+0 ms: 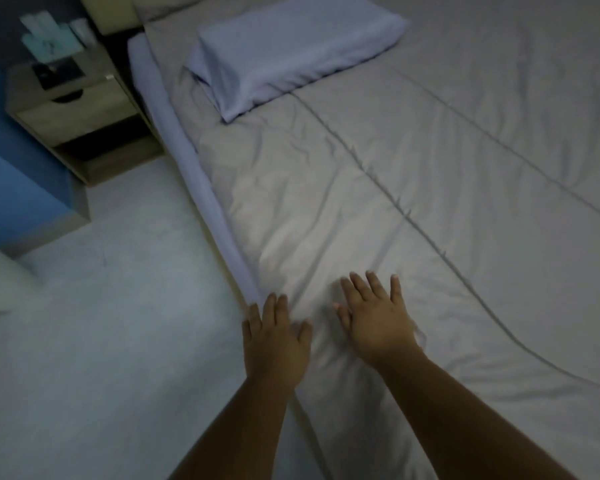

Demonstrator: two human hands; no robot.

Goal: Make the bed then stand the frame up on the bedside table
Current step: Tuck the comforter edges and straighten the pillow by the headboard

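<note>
The left hand (pixel 274 337) and right hand (pixel 374 317) lie flat on the grey blanket (pixel 361 202) near its edge — fingers straight, holding nothing. The dark frame (pixel 58 73) lies flat on the bedside table (pixel 73 116), well apart.

We log grey cover (pixel 361 202) under left hand (pixel 274 341) and right hand (pixel 374 323), lavender pillow (pixel 291 53) ahead (both plain), wood-grain bedside table (pixel 73 116) ahead-left.

The clutter (pixel 54 39) on the bedside table (pixel 80 116) is too blurred to name — the bed (pixel 430 202) runs off-frame.
</note>
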